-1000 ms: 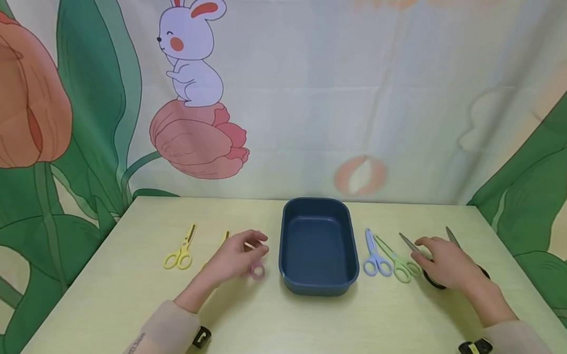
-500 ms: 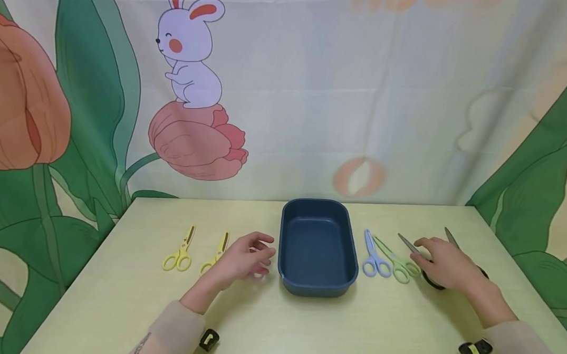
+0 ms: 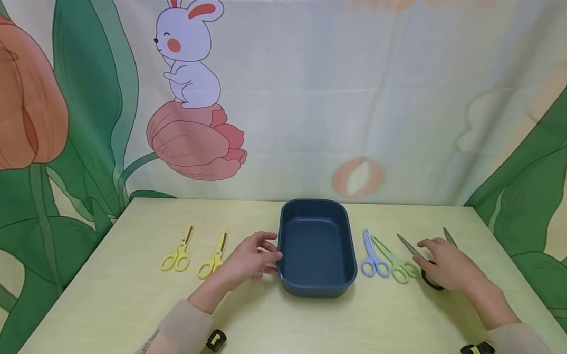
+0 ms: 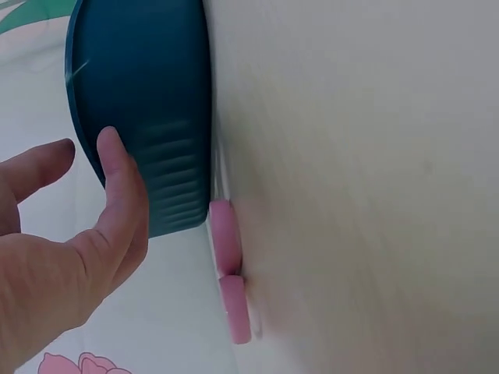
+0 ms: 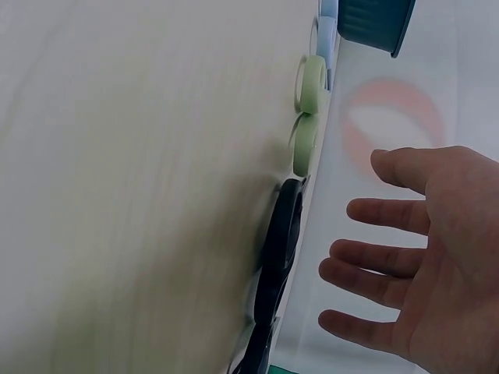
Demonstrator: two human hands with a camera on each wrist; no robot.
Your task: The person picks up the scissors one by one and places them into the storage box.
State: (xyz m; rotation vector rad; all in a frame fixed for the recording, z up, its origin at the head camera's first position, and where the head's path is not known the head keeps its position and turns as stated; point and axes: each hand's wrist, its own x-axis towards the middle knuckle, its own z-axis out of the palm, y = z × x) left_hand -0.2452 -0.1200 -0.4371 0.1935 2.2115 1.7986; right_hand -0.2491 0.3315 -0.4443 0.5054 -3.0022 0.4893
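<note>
My left hand is at the left side of a dark blue rectangular bin, fingers loosely bent and fingertips right at its rim. In the left wrist view the thumb overlaps the bin's outer wall. Pink scissors handles lie on the table beside the bin, mostly hidden under this hand in the head view. My right hand hovers with spread, relaxed fingers over black-handled scissors, whose metal blades point toward the back. Black handles lie apart from its fingers in the right wrist view.
Two pairs of yellow scissors, one farther left and one nearer the hand, lie left of the bin. Blue scissors and green scissors lie close together on its right. A printed curtain hangs behind the table.
My left hand has moved right, from over the pink scissors to the bin's left rim, uncovering more of the nearer yellow scissors. My right hand stays nearly in place.
</note>
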